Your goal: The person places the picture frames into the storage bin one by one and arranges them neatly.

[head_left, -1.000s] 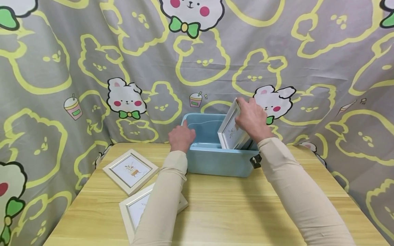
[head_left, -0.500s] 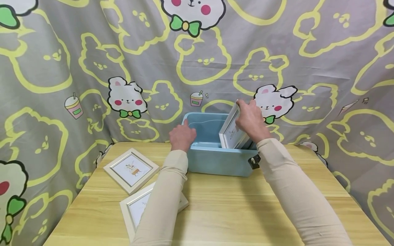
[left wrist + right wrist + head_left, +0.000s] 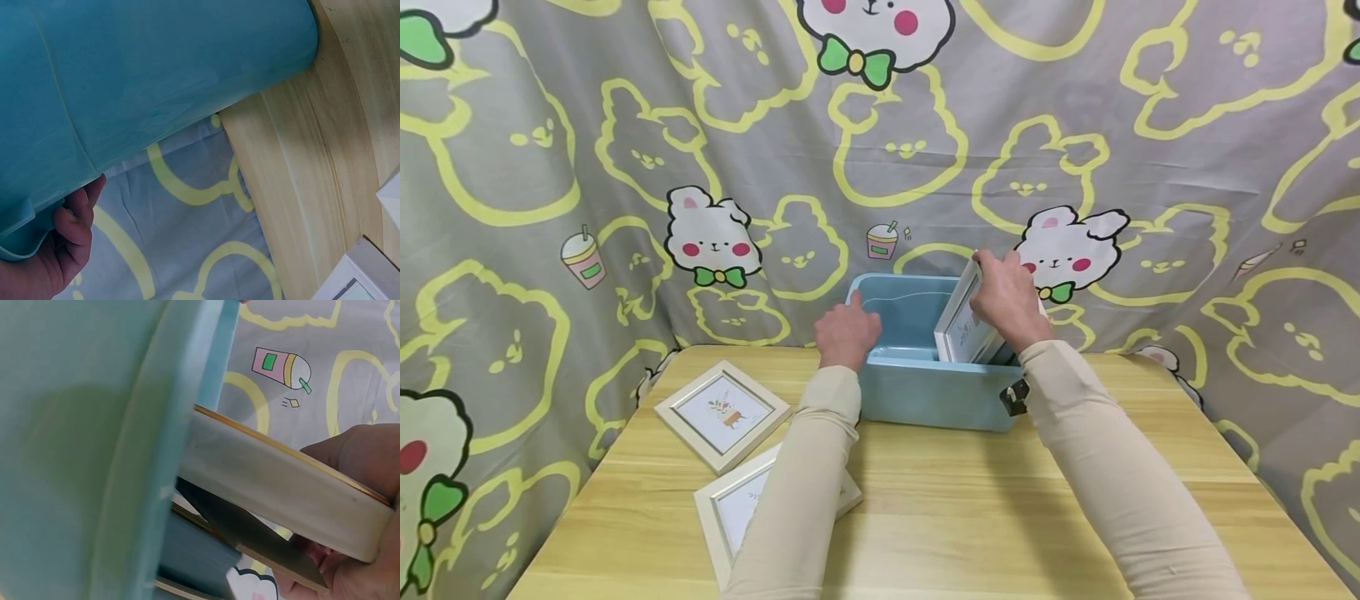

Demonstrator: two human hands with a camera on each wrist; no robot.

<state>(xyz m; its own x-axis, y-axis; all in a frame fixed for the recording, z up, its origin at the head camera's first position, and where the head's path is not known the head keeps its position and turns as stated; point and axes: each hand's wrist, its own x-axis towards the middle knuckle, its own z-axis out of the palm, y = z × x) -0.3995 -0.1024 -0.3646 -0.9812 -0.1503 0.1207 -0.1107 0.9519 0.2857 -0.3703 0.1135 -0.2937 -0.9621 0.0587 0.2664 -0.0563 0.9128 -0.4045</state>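
In the last second the bin [image 3: 928, 400], right of centre, has kept its place on the table, while the held frame [image 3: 962, 321] leaning in its right half has sunk a little: its top corner sits lower above the rim. I judge the frame to be further inside now, though its upper end stands proud. The right hand [image 3: 1010, 296] came down with it, fingers clamped on the frame's upper edge. The left hand [image 3: 847, 332] stayed put, fingers curled round the bin's left lip, presumably steadying it.

The curtain [image 3: 812, 158] rises just behind the bin, so there seems little room at the back. The table [image 3: 925, 517] shows bare wood across the lower middle and right. Inside the bin, room lies left of the held frame. On the right wrist view a dark panel [image 3: 250, 534] angles off beneath the frame, reaching the fingers; I cannot tell whether it is a stand. Two loose frames lie left: the upper one [image 3: 724, 415] apart from the arm, the lower one [image 3: 733, 508] partly hidden by the left sleeve [image 3: 805, 475].
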